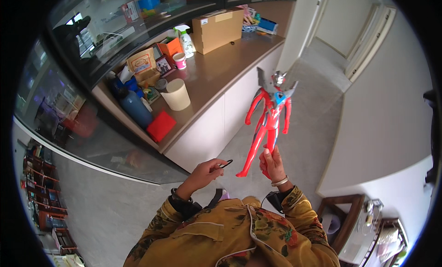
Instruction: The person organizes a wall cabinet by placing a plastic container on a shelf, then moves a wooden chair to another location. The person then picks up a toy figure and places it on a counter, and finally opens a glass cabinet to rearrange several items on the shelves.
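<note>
My right hand grips a red and silver toy action figure by one of its legs. The figure is upright, with its head away from me, its arms hanging at its sides and a blue patch on its chest. Between the thumb and fingers of my left hand is a small black loop, perhaps a hair tie. The two hands are apart, above the grey floor and in front of a white cabinet.
On the brown countertop stand a cardboard box, a spray bottle, a pink paper cup, a cream plastic jug, a blue bottle and a red packet. A wooden-framed table is at lower right.
</note>
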